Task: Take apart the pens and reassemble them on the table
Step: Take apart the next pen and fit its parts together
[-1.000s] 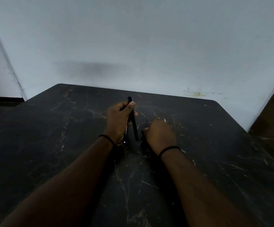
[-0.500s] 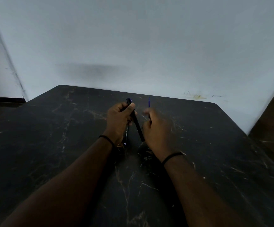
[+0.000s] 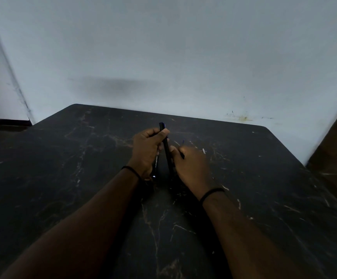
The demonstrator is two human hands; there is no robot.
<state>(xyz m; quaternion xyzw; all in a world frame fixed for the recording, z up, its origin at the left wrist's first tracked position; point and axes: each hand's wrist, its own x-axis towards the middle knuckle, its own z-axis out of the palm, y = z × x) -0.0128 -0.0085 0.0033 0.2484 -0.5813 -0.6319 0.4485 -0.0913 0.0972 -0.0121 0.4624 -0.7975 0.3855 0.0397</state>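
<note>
Your left hand (image 3: pixel 146 151) is curled closed around a dark pen barrel (image 3: pixel 166 152), with the thumb pressed on its upper part. The barrel stands steeply, its top end above your fist and its lower end going down toward the tabletop (image 3: pixel 63 178). A second dark pen piece (image 3: pixel 156 165) with small white print comes out from under the same fist, just left of the barrel.

Your right hand (image 3: pixel 191 168) sits just right of the barrel and touches it with the thumb side. Its fingers are closed on a thin blue refill (image 3: pixel 182 149), whose tip sticks out above the knuckles. A small white piece (image 3: pixel 203 151) lies on the tabletop, near and to the right of the barrel.
</note>
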